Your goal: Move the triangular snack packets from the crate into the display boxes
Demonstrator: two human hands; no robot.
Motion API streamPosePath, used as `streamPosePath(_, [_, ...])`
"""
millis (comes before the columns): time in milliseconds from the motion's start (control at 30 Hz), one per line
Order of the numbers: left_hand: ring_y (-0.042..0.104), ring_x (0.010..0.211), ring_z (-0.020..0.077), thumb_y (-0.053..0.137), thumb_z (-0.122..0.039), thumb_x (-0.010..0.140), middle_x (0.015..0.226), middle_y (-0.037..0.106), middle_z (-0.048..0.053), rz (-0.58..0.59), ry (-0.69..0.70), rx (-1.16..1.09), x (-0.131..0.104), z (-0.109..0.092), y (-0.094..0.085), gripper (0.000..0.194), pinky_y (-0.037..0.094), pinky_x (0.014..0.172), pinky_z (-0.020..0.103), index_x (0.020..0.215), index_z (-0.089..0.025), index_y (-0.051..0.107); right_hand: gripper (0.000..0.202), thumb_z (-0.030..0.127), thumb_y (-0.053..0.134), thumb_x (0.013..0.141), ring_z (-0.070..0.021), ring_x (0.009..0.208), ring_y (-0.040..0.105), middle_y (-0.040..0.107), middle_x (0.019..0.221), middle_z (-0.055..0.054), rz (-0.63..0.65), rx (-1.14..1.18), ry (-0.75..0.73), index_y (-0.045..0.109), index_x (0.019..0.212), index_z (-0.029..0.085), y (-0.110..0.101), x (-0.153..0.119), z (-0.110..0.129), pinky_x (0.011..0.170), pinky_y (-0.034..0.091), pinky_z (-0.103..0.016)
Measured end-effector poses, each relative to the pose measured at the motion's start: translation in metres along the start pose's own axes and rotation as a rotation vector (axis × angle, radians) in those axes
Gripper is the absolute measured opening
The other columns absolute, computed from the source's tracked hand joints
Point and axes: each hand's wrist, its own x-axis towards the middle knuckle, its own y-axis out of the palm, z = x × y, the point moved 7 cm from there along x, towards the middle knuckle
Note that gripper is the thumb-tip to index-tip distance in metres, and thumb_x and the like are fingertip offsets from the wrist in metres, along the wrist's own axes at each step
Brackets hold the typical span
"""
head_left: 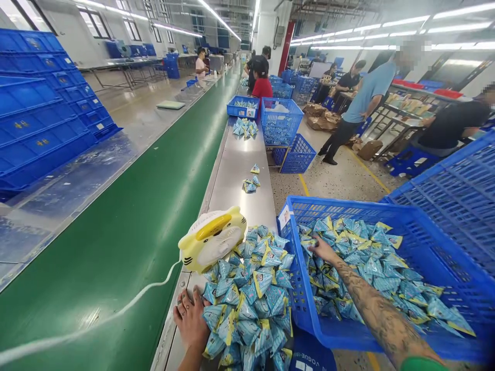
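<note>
I saw L hand (192, 320) btm ctr by pyramid pkts (245, 309), fingers apart; R hand (325, 251) in lower-right crate (302, 293), grip unclear.

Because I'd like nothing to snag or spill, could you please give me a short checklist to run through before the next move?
1. Right hand at the packets inside the blue crate: ok.
2. Right hand firmly gripping a packet: cannot tell.
3. Left hand off the green belt: ok, it rests on the metal ledge beside the packet pile.
4. White cord of the yellow cat-faced device clear of the belt: not ok, it crosses over it.
5. Belt stopped: cannot tell from one picture.
</note>
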Motion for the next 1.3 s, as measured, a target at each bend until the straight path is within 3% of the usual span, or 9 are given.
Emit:
streamPosePath(133, [0.026, 0.151, 0.0366, 0.052, -0.027, 0.096, 0.16, 0.034, 0.025, -0.002, 0.005, -0.032, 0.001, -0.001, -0.004, 0.055, 0.02, 0.122, 0.057, 0.149, -0.013, 0.051, 0.047, 0.061, 0.073, 0.068, -0.0131, 0.06, 0.054, 0.057, 0.069, 0.002, -0.06, 0.466, -0.115, 0.057, 0.086, 0.021, -0.049, -0.048, 0.054, 0.053, 0.04, -0.025])
streamPosePath(233, [0.029, 0.149, 0.0374, 0.05, -0.029, 0.097, 0.158, 0.037, 0.026, 0.011, 0.011, -0.029, 0.002, -0.001, -0.007, 0.055, 0.023, 0.121, 0.058, 0.15, -0.013, 0.051, 0.047, 0.058, 0.079, 0.067, -0.0119, 0.063, 0.054, 0.061, 0.074, 0.0, -0.019, 0.645, -0.259, 0.061, 0.089, 0.021, -0.062, -0.102, 0.114, 0.055, 0.042, -0.024])
streamPosePath(433, [0.028, 0.15, 0.0362, 0.043, -0.033, 0.099, 0.159, 0.037, 0.025, 0.016, 0.013, -0.041, 0.003, -0.001, -0.01, 0.056, 0.026, 0.119, 0.06, 0.152, -0.013, 0.048, 0.057, 0.04, 0.085, 0.07, -0.0139, 0.078, 0.064, 0.072, 0.112, -0.006, 0.575, 0.542, -0.48, 0.064, 0.121, 0.028, 0.023, -0.211, 0.227, 0.059, 0.049, -0.024])
streamPosePath(533, [0.029, 0.149, 0.0368, 0.044, -0.032, 0.098, 0.158, 0.038, 0.024, 0.038, 0.004, -0.05, 0.004, -0.001, -0.007, 0.056, 0.026, 0.119, 0.06, 0.152, -0.013, 0.048, 0.063, 0.04, 0.081, 0.076, -0.0141, 0.082, 0.068, 0.066, 0.132, -0.007, 0.694, 0.515, -0.543, 0.057, 0.134, 0.034, 0.049, -0.219, 0.248, 0.055, 0.048, -0.022])
streamPosePath(667, [0.029, 0.149, 0.0371, 0.041, -0.03, 0.1, 0.16, 0.036, 0.024, 0.039, 0.004, -0.029, 0.004, 0.0, -0.004, 0.056, 0.025, 0.12, 0.06, 0.153, -0.014, 0.047, 0.051, 0.047, 0.076, 0.077, -0.0109, 0.066, 0.063, 0.073, 0.108, -0.008, 0.396, 0.464, -0.503, 0.065, 0.119, 0.02, 0.022, -0.141, 0.22, 0.049, 0.04, -0.021])
streamPosePath(833, [0.029, 0.149, 0.0371, 0.041, -0.025, 0.1, 0.16, 0.035, 0.024, 0.051, 0.004, 0.005, 0.002, 0.004, 0.005, 0.053, 0.026, 0.121, 0.058, 0.151, -0.015, 0.051, 0.059, 0.057, 0.044, 0.09, -0.018, 0.084, 0.067, 0.07, 0.114, -0.015, -0.237, 0.209, -0.114, 0.057, 0.128, 0.014, -0.04, -0.019, 0.101, 0.063, 0.049, -0.026])
streamPosePath(1033, [0.024, 0.152, 0.0345, 0.046, -0.022, 0.098, 0.163, 0.03, 0.022, 0.037, 0.039, 0.025, -0.002, 0.009, 0.011, 0.055, 0.023, 0.123, 0.056, 0.153, -0.016, 0.046, 0.083, 0.037, 0.076, 0.069, -0.0409, 0.141, 0.046, 0.048, 0.151, -0.029, -0.166, -0.09, 0.072, 0.052, 0.143, 0.009, 0.002, 0.02, 0.0, 0.112, 0.04, -0.05])
streamPosePath(1167, [0.028, 0.149, 0.0349, 0.047, -0.024, 0.098, 0.161, 0.032, 0.022, 0.03, 0.054, 0.062, -0.001, 0.009, 0.009, 0.056, 0.024, 0.123, 0.056, 0.153, -0.015, 0.045, 0.086, 0.035, 0.07, 0.08, -0.0389, 0.148, 0.038, 0.031, 0.163, -0.024, -0.022, -0.374, 0.11, 0.036, 0.158, 0.02, 0.055, 0.035, -0.012, 0.118, 0.032, -0.049])
streamPosePath(1300, [0.031, 0.147, 0.0351, 0.05, -0.029, 0.096, 0.16, 0.032, 0.021, 0.028, 0.036, 0.096, -0.001, 0.008, 0.005, 0.059, 0.024, 0.122, 0.054, 0.153, -0.016, 0.043, 0.075, 0.034, 0.062, 0.087, -0.0391, 0.131, 0.056, 0.037, 0.157, -0.028, 0.045, -0.446, 0.193, 0.038, 0.157, 0.021, 0.078, 0.045, -0.018, 0.105, 0.042, -0.051])
